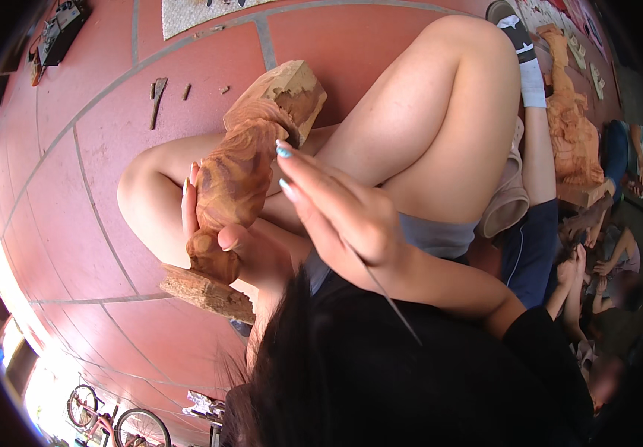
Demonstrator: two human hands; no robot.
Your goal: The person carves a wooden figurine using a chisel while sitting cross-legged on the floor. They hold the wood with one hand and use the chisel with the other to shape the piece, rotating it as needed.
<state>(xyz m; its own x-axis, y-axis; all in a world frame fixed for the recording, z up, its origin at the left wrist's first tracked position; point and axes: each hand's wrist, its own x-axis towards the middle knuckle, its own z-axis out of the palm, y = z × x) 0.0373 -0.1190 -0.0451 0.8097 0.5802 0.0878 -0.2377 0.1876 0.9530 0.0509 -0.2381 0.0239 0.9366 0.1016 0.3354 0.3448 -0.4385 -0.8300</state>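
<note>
Reddish-brown, boldly grained wood makes up the carving (239, 167), which lies tilted over the person's folded left leg (150, 182). Around its narrow lower end the left hand (256, 257) is closed, thumb on one side and fingers on the other. Just right of the carving, the right hand (366, 216) has its fingers pressed together about a thin rod (392, 302), whose rear end juts away from the wood; the front tip is hidden, so I cannot tell whether it touches. With one hand and a rounded leg bearing it, the carving could probably roll under pressure, and a skidding tip might then catch the left thumb or bare skin. A rough block end (303, 93) caps the carving above, a rough slab (206, 292) below. The raised right leg (433, 104) hems its right side; the roomiest side is left, over red tiles (113, 141), with a flat metal tool (157, 104) to its upper left.
</note>
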